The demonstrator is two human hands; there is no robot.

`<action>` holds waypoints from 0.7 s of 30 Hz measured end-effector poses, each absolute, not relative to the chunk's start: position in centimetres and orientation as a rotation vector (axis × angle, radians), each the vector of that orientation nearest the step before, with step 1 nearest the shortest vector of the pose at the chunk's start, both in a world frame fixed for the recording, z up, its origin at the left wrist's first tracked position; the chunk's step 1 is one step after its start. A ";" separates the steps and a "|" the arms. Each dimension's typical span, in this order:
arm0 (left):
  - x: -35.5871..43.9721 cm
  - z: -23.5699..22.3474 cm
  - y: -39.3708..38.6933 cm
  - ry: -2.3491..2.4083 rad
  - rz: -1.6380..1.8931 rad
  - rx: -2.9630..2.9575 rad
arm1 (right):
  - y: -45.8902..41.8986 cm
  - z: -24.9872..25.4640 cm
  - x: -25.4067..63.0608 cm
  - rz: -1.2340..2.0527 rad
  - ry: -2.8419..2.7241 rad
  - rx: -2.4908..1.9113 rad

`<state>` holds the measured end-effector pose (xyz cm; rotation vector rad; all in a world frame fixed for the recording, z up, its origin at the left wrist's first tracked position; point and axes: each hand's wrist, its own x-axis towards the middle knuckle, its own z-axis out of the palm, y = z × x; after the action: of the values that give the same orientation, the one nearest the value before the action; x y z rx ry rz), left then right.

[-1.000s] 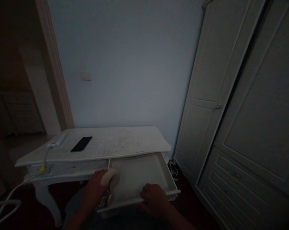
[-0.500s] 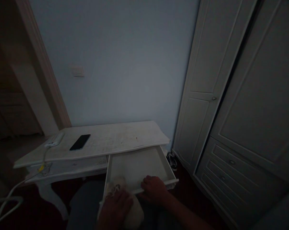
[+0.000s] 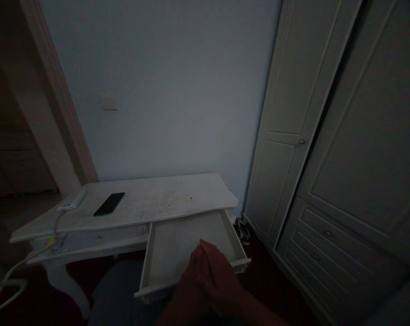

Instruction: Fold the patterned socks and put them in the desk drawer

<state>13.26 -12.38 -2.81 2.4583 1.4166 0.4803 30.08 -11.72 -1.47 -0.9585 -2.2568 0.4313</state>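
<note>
My left hand (image 3: pixel 191 284) and my right hand (image 3: pixel 221 274) are pressed together above the front of a pulled-out white drawer (image 3: pixel 167 249). Their fingers are stretched out and point forward, the right lying against the left. I see nothing held in either hand, though their palms are hidden. A little of something pale shows low below the hands, too dark to name. The drawer's inside is bare where it shows, and it slides out of the right part of a worn white desk (image 3: pixel 164 194).
On the desk's left lie a dark phone (image 3: pixel 109 204) and a white power strip (image 3: pixel 72 200); its cable (image 3: pixel 19 262) hangs off the left side. Shoes (image 3: pixel 242 232) are on the floor by the desk's right end. A white wardrobe (image 3: pixel 279 176) stands at the right.
My left hand has let go of the pale, soft cloth-like thing at the drawer's left front and moved right to meet my right hand. That thing is no longer plainly visible.
</note>
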 end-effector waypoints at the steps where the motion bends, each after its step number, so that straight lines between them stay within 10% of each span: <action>1: 11.8 -3.7 -12.3 1.418 0.495 2.469 | -11.8 -2.1 29.2 0.406 -2.268 -0.974; 12: -1.5 -4.3 -13.1 1.679 0.210 2.652 | -11.6 -2.6 22.7 0.210 -2.659 -1.081; 21: -0.6 -2.0 -13.2 1.670 0.024 2.593 | -10.5 -0.5 37.1 0.341 -2.612 -1.308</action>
<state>-0.55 -13.16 -2.02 2.5933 1.6702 0.0241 37.13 -10.51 -0.54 -1.3079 -2.6116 0.3406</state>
